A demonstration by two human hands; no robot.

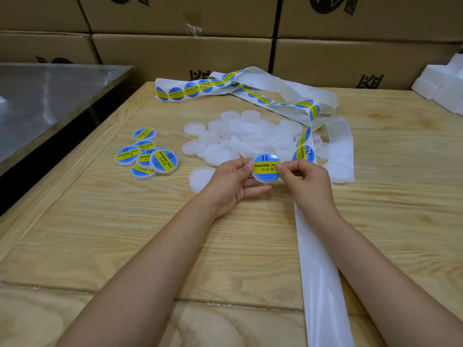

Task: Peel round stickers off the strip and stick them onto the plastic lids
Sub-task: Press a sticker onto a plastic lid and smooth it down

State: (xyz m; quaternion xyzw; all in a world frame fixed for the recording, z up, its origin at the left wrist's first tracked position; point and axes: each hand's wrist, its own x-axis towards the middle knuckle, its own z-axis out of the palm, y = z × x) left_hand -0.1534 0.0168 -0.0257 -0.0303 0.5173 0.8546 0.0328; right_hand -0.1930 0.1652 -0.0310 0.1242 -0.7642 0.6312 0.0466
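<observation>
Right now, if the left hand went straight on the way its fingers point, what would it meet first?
Probably the right hand, which pinches the stickered lid that the left hand holds; depth is unclear.

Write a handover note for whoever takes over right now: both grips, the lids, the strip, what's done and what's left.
Left grip: holds one lid from its left side and below.
Right grip: pinches the right edge of the sticker lying on that lid.
Done: a small pile of labelled lids on the left of the table.
Left: probably press this sticker flat, then work through the bare lids heaped in the middle.
Strip: the loaded part loops behind the bare lids; spent backing trails toward the person.
</observation>
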